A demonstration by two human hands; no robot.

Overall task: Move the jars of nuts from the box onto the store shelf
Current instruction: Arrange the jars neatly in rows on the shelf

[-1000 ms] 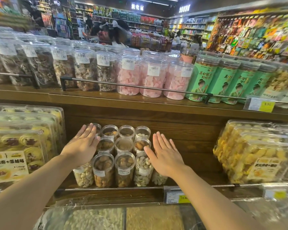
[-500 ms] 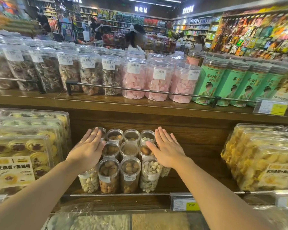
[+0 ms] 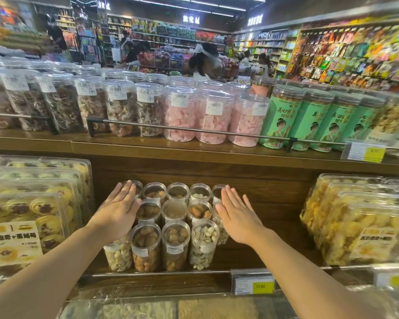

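Jars of nuts (image 3: 173, 226) were seen grouped upright in tight rows on the lower wooden store shelf (image 3: 274, 208), behind a thin metal rail (image 3: 161, 273) at its front edge. Clear lids showed pale, shelled nuts in some jars and brown ones in others. The cluster was flanked by two flat hands. The left hand (image 3: 118, 211) was laid with straight, closed fingers against the jars on the left side, partly covering the tops of two of them. The right hand (image 3: 238, 215) was held with straight, slightly spread fingers against the jars on the right side; nothing was gripped by either hand. A price tag (image 3: 253, 284) was fixed to the rail below the right forearm. Boxed pastries (image 3: 28, 208) were stacked on the same shelf to the left, and clear packs of yellow snacks (image 3: 359, 222) to the right. On the upper shelf, tall jars of pink sweets (image 3: 213, 116) and green-labelled canisters (image 3: 279, 118) were lined up.
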